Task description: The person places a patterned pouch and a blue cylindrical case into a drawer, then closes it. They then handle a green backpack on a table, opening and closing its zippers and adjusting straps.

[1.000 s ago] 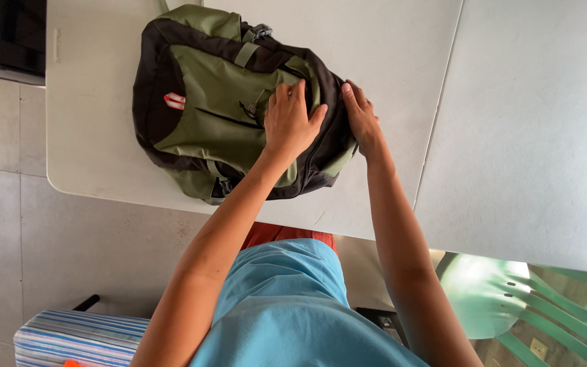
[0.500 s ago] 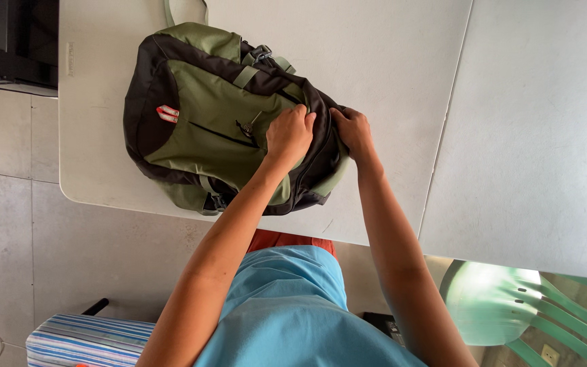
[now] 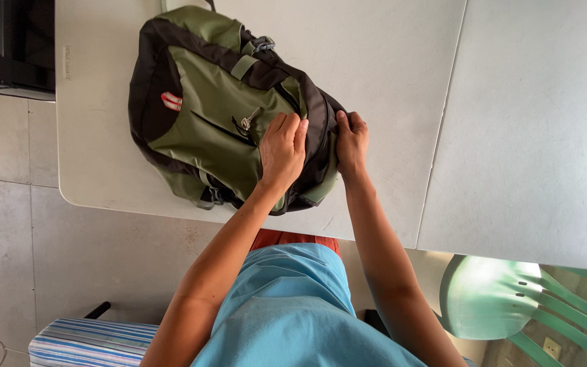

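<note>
Backpack: olive green panels, framed by black side and edge bands; a small red-and-white striped patch is borne on the black band; a silver zip pull is seen on the green front. Counter: off-white, lightly speckled with grey. Floor: pale grey tiles. Shirt: plain light blue; a strip of red-orange cloth is shown above it. Chair: mint green. Fabric at bottom left: striped in blue, white and pale purple.
</note>
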